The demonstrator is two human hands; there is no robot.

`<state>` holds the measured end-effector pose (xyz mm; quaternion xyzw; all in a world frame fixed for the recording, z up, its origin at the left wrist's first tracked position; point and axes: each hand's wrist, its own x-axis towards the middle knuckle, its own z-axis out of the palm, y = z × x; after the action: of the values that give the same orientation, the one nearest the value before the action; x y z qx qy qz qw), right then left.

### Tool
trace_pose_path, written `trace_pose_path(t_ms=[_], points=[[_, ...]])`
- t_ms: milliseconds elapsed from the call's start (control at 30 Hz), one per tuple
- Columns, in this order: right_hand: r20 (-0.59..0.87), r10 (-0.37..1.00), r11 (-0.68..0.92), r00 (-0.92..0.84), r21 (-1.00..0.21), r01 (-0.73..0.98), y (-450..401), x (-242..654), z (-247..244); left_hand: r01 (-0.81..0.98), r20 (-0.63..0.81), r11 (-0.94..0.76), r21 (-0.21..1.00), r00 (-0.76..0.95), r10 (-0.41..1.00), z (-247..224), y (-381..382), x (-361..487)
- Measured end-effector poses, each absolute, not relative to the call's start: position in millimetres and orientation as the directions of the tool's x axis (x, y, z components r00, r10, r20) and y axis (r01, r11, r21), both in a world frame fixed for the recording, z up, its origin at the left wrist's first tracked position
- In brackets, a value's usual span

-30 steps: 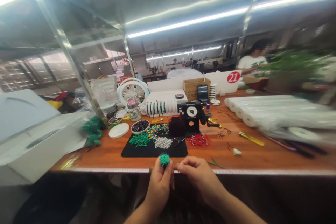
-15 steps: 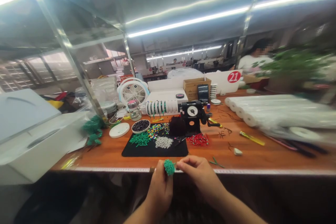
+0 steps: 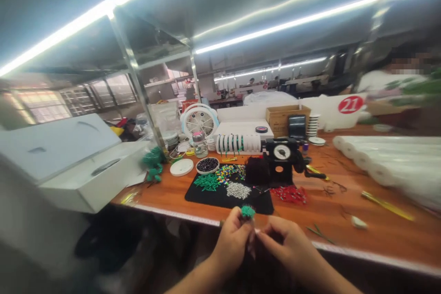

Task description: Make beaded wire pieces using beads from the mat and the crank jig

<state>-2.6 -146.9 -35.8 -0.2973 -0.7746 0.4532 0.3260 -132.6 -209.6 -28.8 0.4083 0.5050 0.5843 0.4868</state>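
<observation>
Holding a green beaded tuft (image 3: 248,212) between both hands (image 3: 233,243)

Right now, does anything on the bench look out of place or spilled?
Yes: loose dark wire snippets lie scattered on the orange wooden bench right of the black dial-faced machine, off the black mat, looking stray.

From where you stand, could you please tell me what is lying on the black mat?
The black mat holds green bead strands, mixed coloured beads and silver beads; its surface beneath them is hidden.
</observation>
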Motion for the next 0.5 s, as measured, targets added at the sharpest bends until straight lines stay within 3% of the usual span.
trace_pose_path(t_ms=[67,200,367,500], points=[[0.261,0.744,0.463,-0.614,-0.865,0.193,-146,-1,-40,-0.11,0.025,-0.063,0.992,-0.317,0.948,-27,-205,-139],[0.232,0.774,0.446,-0.589,-0.86,0.248,-138,7,-43,0.259,0.222,-0.069,0.963,-0.628,0.746,-6,-197,-197],[0.176,0.796,0.377,-0.579,-0.893,0.246,-135,14,-40,0.437,0.224,0.172,0.883,-0.715,0.663,30,-203,-303],[0.181,0.807,0.339,-0.562,-0.922,0.189,-138,9,-35,0.539,0.285,0.254,0.803,-0.722,0.631,44,-212,-321]])
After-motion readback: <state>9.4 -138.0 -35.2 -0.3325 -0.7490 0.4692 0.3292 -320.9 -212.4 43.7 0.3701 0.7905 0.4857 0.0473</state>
